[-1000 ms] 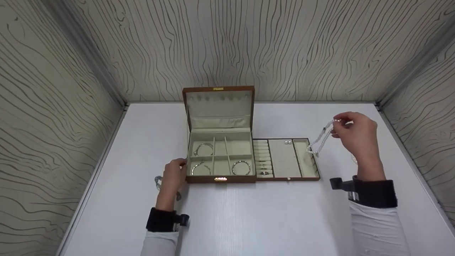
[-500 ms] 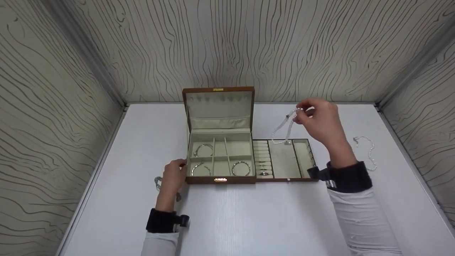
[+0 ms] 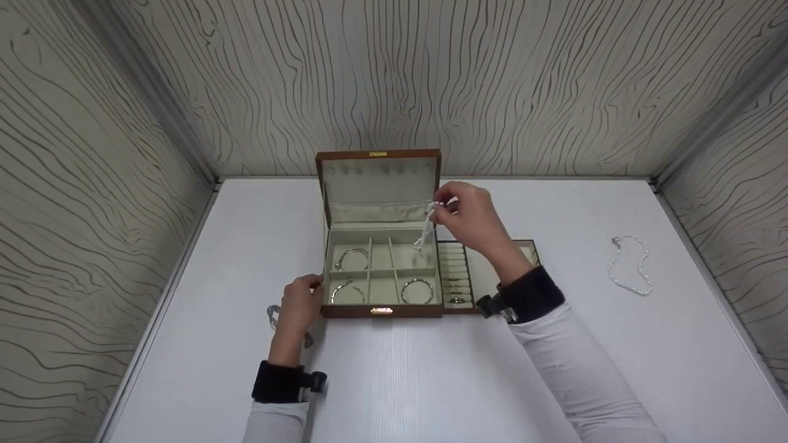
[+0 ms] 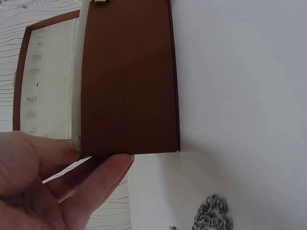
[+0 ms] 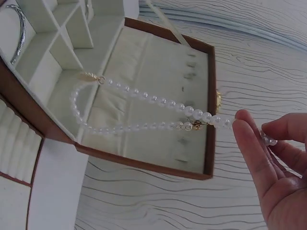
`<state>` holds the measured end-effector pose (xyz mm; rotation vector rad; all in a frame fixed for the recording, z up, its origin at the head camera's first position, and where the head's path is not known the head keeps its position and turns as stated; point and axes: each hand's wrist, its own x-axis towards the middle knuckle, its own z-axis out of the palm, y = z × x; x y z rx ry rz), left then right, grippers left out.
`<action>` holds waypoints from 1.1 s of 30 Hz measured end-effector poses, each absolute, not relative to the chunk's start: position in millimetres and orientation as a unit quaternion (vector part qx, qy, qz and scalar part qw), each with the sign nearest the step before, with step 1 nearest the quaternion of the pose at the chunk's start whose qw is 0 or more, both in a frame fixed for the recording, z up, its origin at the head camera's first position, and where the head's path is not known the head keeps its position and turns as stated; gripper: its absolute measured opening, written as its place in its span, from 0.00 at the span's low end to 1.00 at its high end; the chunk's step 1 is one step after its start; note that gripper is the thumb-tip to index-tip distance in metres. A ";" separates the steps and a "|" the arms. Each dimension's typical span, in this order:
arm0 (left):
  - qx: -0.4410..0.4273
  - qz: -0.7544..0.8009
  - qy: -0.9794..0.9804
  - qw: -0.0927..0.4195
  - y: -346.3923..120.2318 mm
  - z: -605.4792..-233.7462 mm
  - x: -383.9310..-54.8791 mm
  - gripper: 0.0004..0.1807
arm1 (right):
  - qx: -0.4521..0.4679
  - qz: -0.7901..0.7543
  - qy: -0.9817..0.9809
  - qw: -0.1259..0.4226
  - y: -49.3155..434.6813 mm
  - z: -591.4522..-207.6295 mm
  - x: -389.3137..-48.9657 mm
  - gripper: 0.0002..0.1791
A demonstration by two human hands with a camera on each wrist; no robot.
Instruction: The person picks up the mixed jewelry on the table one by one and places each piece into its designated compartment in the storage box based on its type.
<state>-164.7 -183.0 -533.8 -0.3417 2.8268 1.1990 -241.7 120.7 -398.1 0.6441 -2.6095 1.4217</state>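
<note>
My right hand [image 3: 471, 215] pinches a pearl necklace [image 5: 156, 99] between thumb and fingertips. In the head view it dangles over the back right compartment of the open brown jewelry box [image 3: 412, 312]. The right wrist view shows the strand hanging as a loop, with a gold-coloured clasp and a small leaf-shaped end piece. My left hand [image 3: 300, 306] rests against the box's left side; the left wrist view shows its fingers [image 4: 103, 184] touching near the front corner. Silver bracelets [image 3: 417, 291] lie in three of the compartments.
A drawer [image 3: 452, 311] with ring rolls extends right of the box, partly hidden by my right arm. Another pearl necklace [image 3: 644, 271] lies on the white table [image 3: 394, 381] at right. A grey chain [image 4: 211, 213] lies by my left hand. Patterned panels surround the table.
My right hand has carried the pearl necklace leftward, from beyond the drawer to above the box. The other necklace on the table has come into full view. My left hand has stayed in place.
</note>
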 end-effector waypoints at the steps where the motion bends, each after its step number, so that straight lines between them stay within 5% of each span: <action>1: -0.110 0.388 0.915 0.024 -183.2 -533.9 -164.7 0.14 | 0.214 0.468 -0.857 0.043 116.7 -402.8 -243.1 0.04; 33: -0.125 0.459 0.879 0.039 -191.2 -536.4 -166.2 0.17 | 0.249 0.342 -0.905 -0.053 98.7 -511.0 -258.5 0.07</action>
